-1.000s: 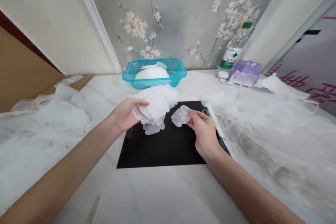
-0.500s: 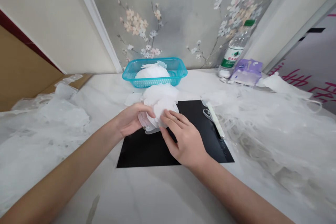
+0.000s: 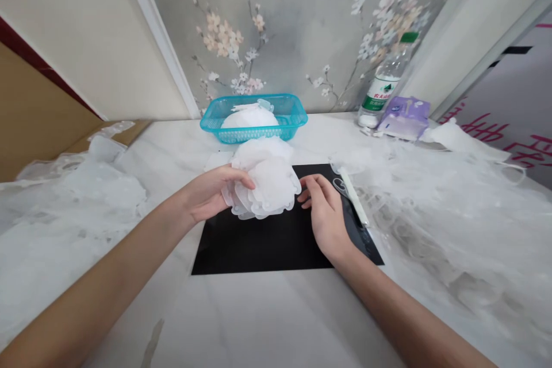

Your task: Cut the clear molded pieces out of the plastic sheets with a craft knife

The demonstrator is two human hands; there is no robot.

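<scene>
My left hand (image 3: 215, 191) grips a fanned stack of thin white translucent sheets (image 3: 272, 184) from the left side, thumb on top and the other fingers underneath. The sheets have rounded, wavy edges with small tabs. At the stack's right edge is my right hand (image 3: 323, 210), with its fingers curled and the fingertips closed at the rim of a sheet. Below both hands lies a black rectangular mat (image 3: 259, 247). More white pieces (image 3: 263, 148) sit just behind the held stack, partly hidden by it.
A blue plastic basket (image 3: 297, 121) holding white pieces stands at the back. Scissors (image 3: 340, 185) and a pale green-white stick-like tool (image 3: 354, 196) lie at the mat's right. Translucent white material is heaped left (image 3: 73, 207) and right (image 3: 457, 213). A bottle (image 3: 382, 92) and purple pack (image 3: 405, 118) stand back right.
My right hand has moved right, from the top of the stack to its right edge, and its fingers have curled. More of the stack's face shows. My left hand keeps its grip.
</scene>
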